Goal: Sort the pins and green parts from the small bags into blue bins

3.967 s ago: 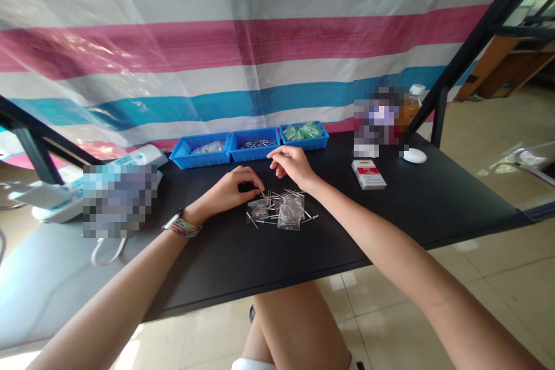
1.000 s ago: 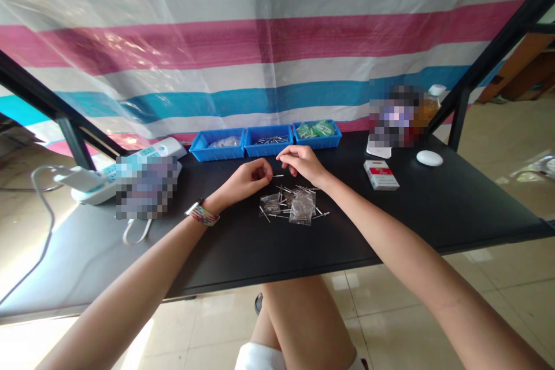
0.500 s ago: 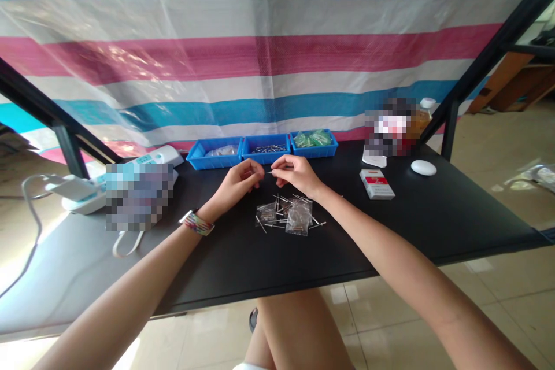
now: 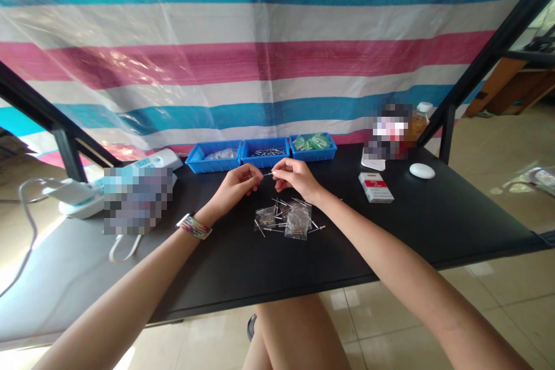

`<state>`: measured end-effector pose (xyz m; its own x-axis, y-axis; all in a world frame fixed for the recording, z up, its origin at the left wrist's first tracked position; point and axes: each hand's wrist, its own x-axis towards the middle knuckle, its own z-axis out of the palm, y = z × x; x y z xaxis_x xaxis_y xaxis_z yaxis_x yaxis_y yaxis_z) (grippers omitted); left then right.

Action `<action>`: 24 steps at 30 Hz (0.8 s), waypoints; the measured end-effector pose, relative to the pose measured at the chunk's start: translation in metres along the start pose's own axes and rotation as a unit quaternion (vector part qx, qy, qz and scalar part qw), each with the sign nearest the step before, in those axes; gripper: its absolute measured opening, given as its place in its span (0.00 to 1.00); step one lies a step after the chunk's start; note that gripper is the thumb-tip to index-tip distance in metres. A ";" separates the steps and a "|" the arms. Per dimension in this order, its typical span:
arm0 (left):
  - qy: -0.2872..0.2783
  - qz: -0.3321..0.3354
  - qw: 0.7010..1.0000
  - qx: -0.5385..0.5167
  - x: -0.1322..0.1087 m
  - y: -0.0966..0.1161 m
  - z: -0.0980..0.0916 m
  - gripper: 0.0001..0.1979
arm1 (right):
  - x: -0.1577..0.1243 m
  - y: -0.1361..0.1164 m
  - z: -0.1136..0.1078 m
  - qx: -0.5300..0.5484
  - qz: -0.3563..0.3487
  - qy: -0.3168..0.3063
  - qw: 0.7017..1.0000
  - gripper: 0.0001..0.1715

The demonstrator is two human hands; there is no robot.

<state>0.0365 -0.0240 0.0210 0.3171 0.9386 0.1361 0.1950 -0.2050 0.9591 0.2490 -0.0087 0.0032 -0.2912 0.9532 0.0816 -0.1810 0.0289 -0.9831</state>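
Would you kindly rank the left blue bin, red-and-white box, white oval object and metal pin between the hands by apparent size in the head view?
1. Left blue bin
2. Red-and-white box
3. White oval object
4. Metal pin, judging by its visible part only

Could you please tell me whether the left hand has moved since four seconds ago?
Yes: judged against the middle blue tray, the left hand has moved closer to it in the view, away from the pile of pins and bags.
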 end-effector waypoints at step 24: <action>-0.002 0.006 1.000 -0.023 0.001 0.000 0.000 0.15 | 0.000 -0.001 -0.001 0.010 -0.026 0.015 0.999 0.12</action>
<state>0.0369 -0.0234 0.0209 0.3229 0.9349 0.1475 0.1475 -0.2036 0.9679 0.2501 -0.0088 0.0035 -0.2517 0.9594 0.1272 -0.2136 0.0731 -0.9742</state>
